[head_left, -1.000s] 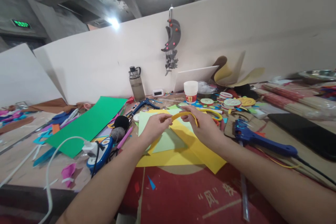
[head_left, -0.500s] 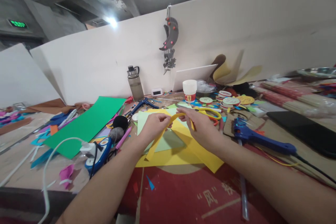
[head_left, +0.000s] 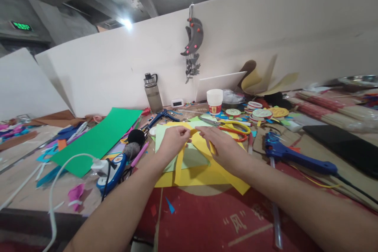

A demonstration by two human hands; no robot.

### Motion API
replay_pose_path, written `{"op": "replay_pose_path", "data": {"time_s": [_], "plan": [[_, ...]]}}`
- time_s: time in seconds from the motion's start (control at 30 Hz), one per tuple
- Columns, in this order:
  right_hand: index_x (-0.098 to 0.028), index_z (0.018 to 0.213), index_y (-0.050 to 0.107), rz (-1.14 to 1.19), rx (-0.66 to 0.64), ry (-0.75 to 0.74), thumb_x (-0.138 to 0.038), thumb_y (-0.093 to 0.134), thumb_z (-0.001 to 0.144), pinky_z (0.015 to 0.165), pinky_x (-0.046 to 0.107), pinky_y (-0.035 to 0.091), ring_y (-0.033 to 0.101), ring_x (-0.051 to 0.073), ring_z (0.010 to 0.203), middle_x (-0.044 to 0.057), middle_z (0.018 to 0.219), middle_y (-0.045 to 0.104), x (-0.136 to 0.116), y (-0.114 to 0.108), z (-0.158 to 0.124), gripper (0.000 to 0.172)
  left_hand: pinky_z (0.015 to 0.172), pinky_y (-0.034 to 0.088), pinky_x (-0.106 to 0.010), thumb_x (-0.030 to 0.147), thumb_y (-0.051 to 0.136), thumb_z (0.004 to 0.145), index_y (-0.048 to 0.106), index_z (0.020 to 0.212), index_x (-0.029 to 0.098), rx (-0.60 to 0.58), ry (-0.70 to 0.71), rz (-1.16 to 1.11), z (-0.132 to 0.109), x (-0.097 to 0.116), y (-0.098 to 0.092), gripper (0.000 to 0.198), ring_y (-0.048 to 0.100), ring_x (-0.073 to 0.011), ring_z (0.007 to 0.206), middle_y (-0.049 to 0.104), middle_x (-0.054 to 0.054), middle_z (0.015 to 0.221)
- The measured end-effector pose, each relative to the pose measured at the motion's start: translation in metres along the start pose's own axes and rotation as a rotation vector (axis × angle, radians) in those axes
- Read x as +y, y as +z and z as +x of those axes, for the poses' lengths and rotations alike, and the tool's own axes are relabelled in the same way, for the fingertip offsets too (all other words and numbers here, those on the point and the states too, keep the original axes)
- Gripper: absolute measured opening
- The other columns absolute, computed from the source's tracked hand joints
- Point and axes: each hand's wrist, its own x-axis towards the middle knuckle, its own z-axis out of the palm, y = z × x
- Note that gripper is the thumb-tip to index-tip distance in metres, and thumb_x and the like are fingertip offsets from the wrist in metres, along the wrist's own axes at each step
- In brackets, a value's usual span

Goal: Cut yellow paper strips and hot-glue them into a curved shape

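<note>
My left hand (head_left: 176, 138) pinches a narrow yellow strip (head_left: 178, 167), one end of which hangs down below the fingers. Close by on the right, my right hand (head_left: 221, 146) has its fingers closed on the strip's other part, and a bit of yellow shows under the palm. Both hands are just above a light green sheet (head_left: 198, 158), which lies on a larger yellow sheet (head_left: 201, 178). Behind my right hand lie scissors with yellow handles (head_left: 236, 128) and an orange-red handle (head_left: 240, 138). The fingertips partly hide the strip.
A blue glue gun (head_left: 298, 156) and a black phone-like slab (head_left: 342, 147) lie to the right. Left are a green sheet (head_left: 97, 139) and a blue power strip (head_left: 113, 175) with a white cable. Behind stand a bottle (head_left: 153, 96), a paper cup (head_left: 214, 100) and several tape rolls (head_left: 262, 114).
The strip's hanging end has swung to the right and hangs more upright. The stretch between my hands is shorter, and my right hand's fingers are lower and flatter.
</note>
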Motion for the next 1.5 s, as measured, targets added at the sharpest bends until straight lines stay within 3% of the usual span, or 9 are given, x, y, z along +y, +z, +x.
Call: {"op": "replay_pose_path", "data": {"time_s": [0.23, 0.4, 0.53, 0.73, 0.93, 1.17, 1.33, 1.5], "plan": [[-0.017, 0.139, 0.038, -0.029, -0.047, -0.079, 0.002, 0.038, 0.079, 0.095, 0.046, 0.049, 0.055, 0.024, 0.114, 0.016, 0.125, 0.057, -0.008, 0.006, -0.003, 0.063, 0.049, 0.046, -0.019, 0.020, 0.050, 0.077, 0.063, 0.064, 0.015, 0.044, -0.005, 0.025, -0.002, 0.005, -0.002, 0.019, 0.065, -0.0146, 0.062, 0.066, -0.003, 0.063], [-0.013, 0.138, 0.040, -0.075, -0.063, -0.116, 0.003, 0.038, 0.078, 0.094, 0.047, 0.049, 0.054, 0.026, 0.115, 0.019, 0.126, 0.057, -0.014, 0.007, -0.002, 0.062, 0.046, 0.044, -0.019, 0.020, 0.050, 0.079, 0.063, 0.064, 0.015, 0.074, -0.014, -0.008, -0.004, 0.010, -0.002, 0.020, 0.060, -0.0121, 0.054, 0.065, -0.003, 0.061], [-0.016, 0.135, 0.045, 0.002, -0.027, -0.071, 0.001, 0.038, 0.079, 0.094, 0.044, 0.049, 0.057, 0.023, 0.113, 0.015, 0.124, 0.060, -0.012, 0.005, 0.001, 0.059, 0.049, 0.047, -0.019, 0.020, 0.054, 0.078, 0.063, 0.066, 0.014, 0.090, -0.067, -0.110, -0.004, 0.013, -0.002, 0.016, 0.063, -0.0134, 0.060, 0.066, -0.004, 0.063], [-0.020, 0.123, 0.059, 0.153, 0.102, 0.266, -0.019, 0.045, 0.088, 0.088, 0.042, 0.053, 0.065, 0.023, 0.102, 0.010, 0.113, 0.068, 0.002, -0.010, 0.009, 0.037, 0.063, 0.055, -0.030, 0.036, 0.059, 0.079, 0.065, 0.085, 0.012, -0.121, -0.160, -0.487, -0.001, 0.002, -0.005, 0.026, 0.068, -0.0180, 0.068, 0.070, -0.009, 0.076], [-0.019, 0.120, 0.061, 0.195, 0.085, 0.348, -0.024, 0.045, 0.090, 0.086, 0.041, 0.053, 0.067, 0.023, 0.098, 0.010, 0.109, 0.070, 0.007, -0.014, 0.009, 0.035, 0.066, 0.054, -0.031, 0.049, 0.063, 0.075, 0.066, 0.088, 0.009, -0.247, -0.217, -0.530, 0.002, -0.013, -0.007, 0.042, 0.069, -0.0203, 0.071, 0.072, -0.015, 0.082], [-0.021, 0.120, 0.061, 0.121, 0.069, 0.239, -0.022, 0.046, 0.089, 0.090, 0.041, 0.051, 0.063, 0.023, 0.107, 0.009, 0.116, 0.067, -0.003, -0.013, 0.009, 0.035, 0.066, 0.054, -0.030, 0.053, 0.064, 0.072, 0.068, 0.082, 0.010, -0.316, -0.188, -0.451, 0.004, -0.019, -0.005, 0.044, 0.069, -0.0195, 0.069, 0.072, -0.014, 0.079], [-0.019, 0.123, 0.058, 0.079, 0.008, 0.055, -0.004, 0.043, 0.079, 0.093, 0.039, 0.050, 0.061, 0.021, 0.108, 0.010, 0.117, 0.066, -0.014, -0.009, 0.005, 0.049, 0.061, 0.051, -0.028, 0.048, 0.060, 0.076, 0.067, 0.076, 0.012, -0.211, -0.167, -0.382, 0.001, -0.013, -0.007, 0.037, 0.067, -0.0176, 0.064, 0.071, -0.009, 0.073], [-0.014, 0.128, 0.053, 0.038, -0.022, -0.041, -0.002, 0.037, 0.080, 0.091, 0.041, 0.052, 0.060, 0.022, 0.107, 0.014, 0.117, 0.065, -0.024, 0.002, 0.000, 0.053, 0.052, 0.043, -0.022, 0.037, 0.052, 0.082, 0.065, 0.065, 0.014, -0.066, -0.069, -0.145, -0.006, 0.003, -0.009, 0.032, 0.058, -0.0117, 0.050, 0.066, -0.002, 0.058]]}}
